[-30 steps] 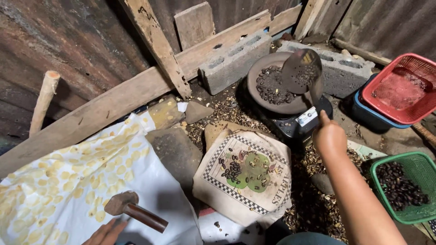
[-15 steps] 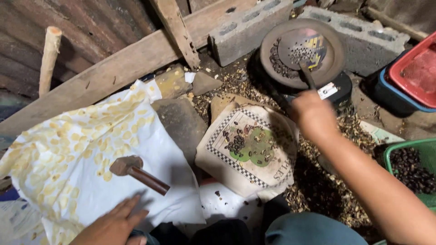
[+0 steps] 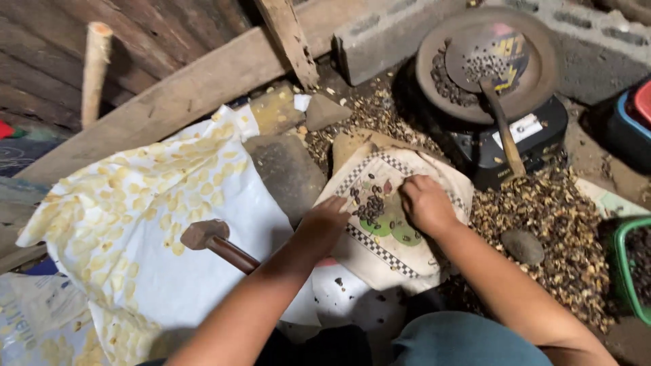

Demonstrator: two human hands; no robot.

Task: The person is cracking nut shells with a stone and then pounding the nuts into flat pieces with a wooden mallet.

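Observation:
Both hands rest on a beige cloth sack [image 3: 397,254] with a checkered border and green print, spread over a flat stone. A small pile of dark seeds [image 3: 370,207] lies on it between the hands. My left hand [image 3: 324,224] sits at the sack's left edge, fingers curled down. My right hand [image 3: 424,202] is on the sack just right of the seeds, fingers bent over them; whether it pinches any I cannot tell. A hammer [image 3: 215,242] with a brown handle lies on a white-and-yellow sheet [image 3: 135,224] to the left.
A round pan [image 3: 488,64] of dark seeds with a flat scoop [image 3: 498,102] lying in it stands on a black stove at the back right. Broken shells [image 3: 549,230] litter the ground at right. A green basket [image 3: 634,271] of seeds sits at the right edge. Concrete blocks and planks line the back.
My right hand has let go of the scoop, which now lies in the pan, and come down onto the sack. My left hand moved from beside the hammer up to the sack.

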